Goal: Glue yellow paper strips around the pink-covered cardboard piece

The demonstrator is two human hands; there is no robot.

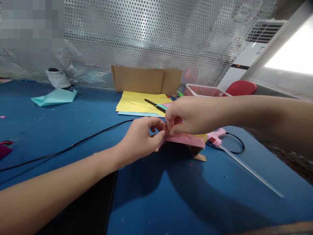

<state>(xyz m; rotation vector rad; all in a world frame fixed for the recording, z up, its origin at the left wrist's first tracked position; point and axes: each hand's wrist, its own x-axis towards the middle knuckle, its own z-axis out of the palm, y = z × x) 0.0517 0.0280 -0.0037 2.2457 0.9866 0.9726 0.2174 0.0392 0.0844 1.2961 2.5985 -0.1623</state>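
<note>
A pink paper-covered piece [187, 140], apparently folded cardboard with a dark underside, stands above the blue table. My left hand [144, 137] pinches its left end between thumb and fingers. Right beside those fingertips, my right hand [182, 116] has thumb and forefinger pressed together at the piece's upper edge; whatever is between them is hidden. Behind the piece's right end lies a pink hot glue gun [216, 137], with a long clear glue stick [251, 169] pointing toward the near right.
Yellow paper sheets [132, 101] lie behind the hands, with a dark-and-teal pen-like tool [156, 106] on top. A black cable [80, 142] crosses the left side. Folded teal paper [55, 97], a cardboard panel [146, 79] and a clear bin [205, 89] stand farther back.
</note>
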